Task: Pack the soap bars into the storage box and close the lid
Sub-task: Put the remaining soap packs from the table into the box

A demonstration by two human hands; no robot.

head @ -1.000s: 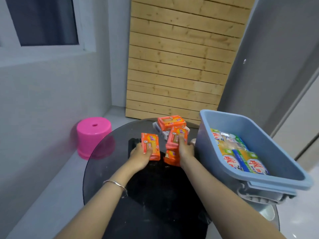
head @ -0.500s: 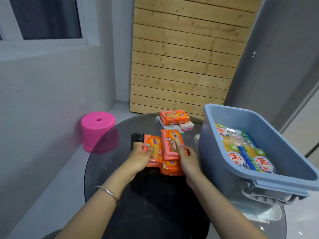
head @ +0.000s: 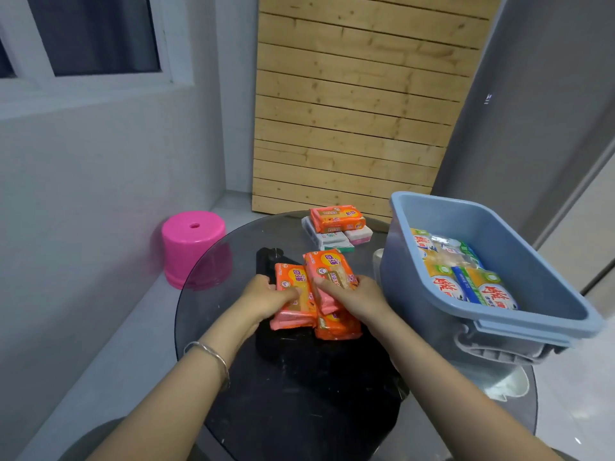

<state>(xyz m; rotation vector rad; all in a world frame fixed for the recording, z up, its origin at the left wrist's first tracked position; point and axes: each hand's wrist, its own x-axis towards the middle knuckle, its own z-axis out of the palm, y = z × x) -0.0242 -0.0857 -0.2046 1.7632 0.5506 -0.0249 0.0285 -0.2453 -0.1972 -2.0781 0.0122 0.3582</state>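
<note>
Round glass table, dark base under it. My left hand grips one orange soap pack; my right hand grips a second pack overlapping it, both above a third pack lying flat. Right of my hands: blue plastic storage box, open, tilted, with wrapped soap bars inside. Beyond my hands: small stack of soaps, orange on top. Pink stool off to the left.
</note>
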